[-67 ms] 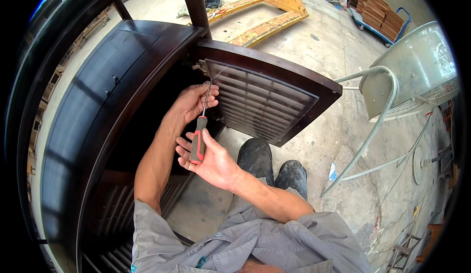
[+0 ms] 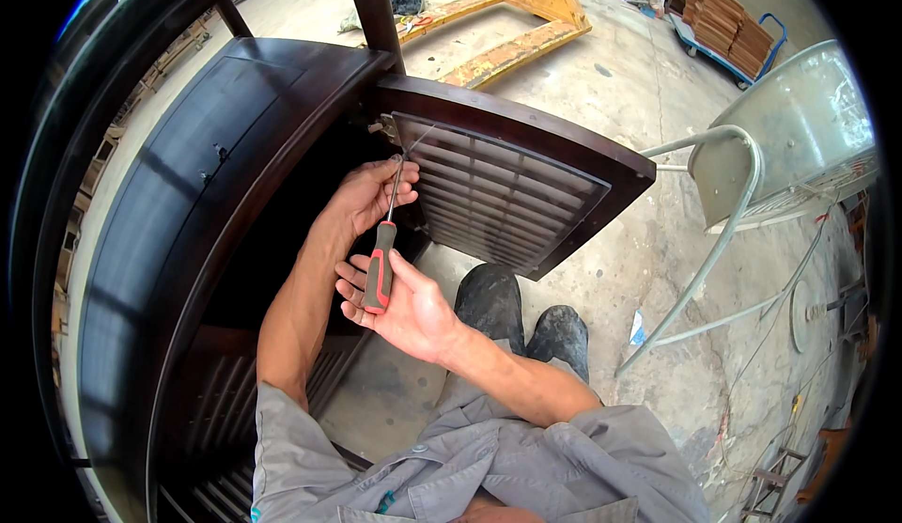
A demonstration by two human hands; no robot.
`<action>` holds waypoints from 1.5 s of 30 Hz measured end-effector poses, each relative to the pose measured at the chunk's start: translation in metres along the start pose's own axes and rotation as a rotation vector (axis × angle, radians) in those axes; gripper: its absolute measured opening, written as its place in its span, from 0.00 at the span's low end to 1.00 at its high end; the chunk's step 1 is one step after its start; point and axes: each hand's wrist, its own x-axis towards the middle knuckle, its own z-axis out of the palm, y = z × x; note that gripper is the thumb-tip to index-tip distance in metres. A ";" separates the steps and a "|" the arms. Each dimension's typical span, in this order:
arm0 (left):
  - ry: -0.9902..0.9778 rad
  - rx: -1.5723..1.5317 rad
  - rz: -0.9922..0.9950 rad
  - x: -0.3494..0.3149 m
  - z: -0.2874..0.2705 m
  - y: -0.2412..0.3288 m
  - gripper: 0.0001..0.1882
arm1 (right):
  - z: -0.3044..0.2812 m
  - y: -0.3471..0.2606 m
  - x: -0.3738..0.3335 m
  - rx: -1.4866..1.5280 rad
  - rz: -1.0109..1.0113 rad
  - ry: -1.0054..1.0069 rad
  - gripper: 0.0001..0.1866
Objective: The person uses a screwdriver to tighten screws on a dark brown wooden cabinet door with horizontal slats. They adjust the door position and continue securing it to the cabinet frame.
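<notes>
A screwdriver with a red and dark-grey handle slants upward between my hands. My right hand is closed loosely around the handle, palm up. Further up, my left hand pinches the metal shaft close to its tip, beside the hinge edge of a swung-out cabinet door. This dark brown door has a slatted panel on its inner side. A metal hinge shows at the door's upper corner, just above my left fingers. The screwdriver's tip and whatever it touches are hidden by those fingers.
The dark wooden cabinet stands on my left, with a post rising from it. A metal chair is at the right. Beyond the door lies a yellow pallet jack; a trolley carries stacked boards.
</notes>
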 end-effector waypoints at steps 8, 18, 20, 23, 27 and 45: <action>-0.039 -0.023 -0.004 0.003 -0.004 0.000 0.15 | -0.011 0.005 0.007 -0.096 -0.088 0.062 0.19; -0.002 -0.001 -0.007 0.001 0.000 0.002 0.15 | -0.013 0.000 0.011 -0.041 -0.117 0.033 0.15; -0.004 0.002 -0.002 -0.001 0.001 0.002 0.15 | -0.003 -0.003 0.005 -0.016 -0.070 0.060 0.16; 0.015 0.012 0.000 -0.002 0.004 0.003 0.15 | -0.004 -0.009 0.008 0.011 -0.008 -0.027 0.18; 0.030 0.016 -0.007 -0.001 0.006 0.003 0.15 | -0.007 -0.009 0.010 -0.104 -0.096 0.017 0.18; 0.239 -0.187 0.083 -0.008 0.025 -0.008 0.10 | 0.115 -0.166 -0.128 -2.521 -1.372 0.619 0.07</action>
